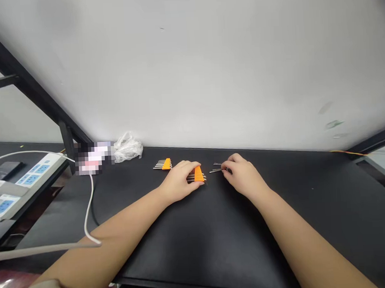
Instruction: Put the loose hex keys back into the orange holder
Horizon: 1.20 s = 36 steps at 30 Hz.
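My left hand (pixel 177 182) is closed around an orange hex key holder (pixel 198 174), thumb and fingers at its two sides. Several metal keys run through this holder, and their short ends stick out on the right. A short way to the right, the fingers of my right hand (pixel 244 174) pinch thin metal hex keys (pixel 215 171), whose ends point left toward the holder. How many keys are in the fingers, and how many lie on the table, I cannot tell. Beyond my left hand, a second orange holder (pixel 167 164) filled with several keys lies on the black tabletop (pixel 197 234).
A crumpled clear plastic bag (pixel 128 148) lies against the pale wall (pixel 208 74). At left are a white power strip (pixel 35 173), a blurred-out item, and a white cable (pixel 89 209) looping above my left forearm. Black frame bars (pixel 41 98) rise at the left side.
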Each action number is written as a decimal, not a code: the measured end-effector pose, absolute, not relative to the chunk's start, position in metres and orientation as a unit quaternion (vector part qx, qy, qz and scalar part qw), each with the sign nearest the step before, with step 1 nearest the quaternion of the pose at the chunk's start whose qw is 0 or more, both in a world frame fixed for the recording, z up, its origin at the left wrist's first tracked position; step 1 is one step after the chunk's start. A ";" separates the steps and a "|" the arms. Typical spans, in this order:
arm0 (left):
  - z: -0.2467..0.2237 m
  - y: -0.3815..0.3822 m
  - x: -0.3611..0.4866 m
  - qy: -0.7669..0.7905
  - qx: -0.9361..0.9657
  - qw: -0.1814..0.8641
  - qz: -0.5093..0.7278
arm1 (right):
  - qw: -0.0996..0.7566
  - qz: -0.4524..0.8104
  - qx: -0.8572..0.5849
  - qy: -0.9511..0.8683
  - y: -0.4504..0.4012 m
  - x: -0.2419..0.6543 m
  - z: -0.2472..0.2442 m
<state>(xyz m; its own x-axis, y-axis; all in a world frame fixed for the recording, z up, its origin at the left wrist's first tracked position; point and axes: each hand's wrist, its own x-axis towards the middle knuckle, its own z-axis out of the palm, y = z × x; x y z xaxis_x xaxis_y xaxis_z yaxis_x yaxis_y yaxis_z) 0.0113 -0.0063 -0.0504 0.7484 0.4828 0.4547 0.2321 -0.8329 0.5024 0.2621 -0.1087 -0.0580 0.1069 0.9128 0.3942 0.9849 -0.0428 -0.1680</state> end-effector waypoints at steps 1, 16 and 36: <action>-0.050 -0.006 0.011 0.195 0.911 0.207 0.299 | 0.194 -0.092 -0.718 -0.662 -0.109 0.261 -0.057; -0.051 -0.005 0.012 0.180 0.920 0.189 0.293 | 0.226 0.064 -0.664 -0.710 -0.118 0.247 -0.042; -0.055 -0.004 0.013 0.160 0.928 0.172 0.289 | 0.299 0.025 -0.554 -0.776 -0.123 0.241 -0.039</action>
<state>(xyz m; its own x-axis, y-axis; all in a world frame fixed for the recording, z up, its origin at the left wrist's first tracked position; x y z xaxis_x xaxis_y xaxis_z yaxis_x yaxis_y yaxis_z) 0.0126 -0.0044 -0.0547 0.7814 0.3962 0.4821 0.1969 -0.8896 0.4121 0.2411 -0.1225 -0.0386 -0.2062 0.8755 0.4371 0.8454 0.3843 -0.3710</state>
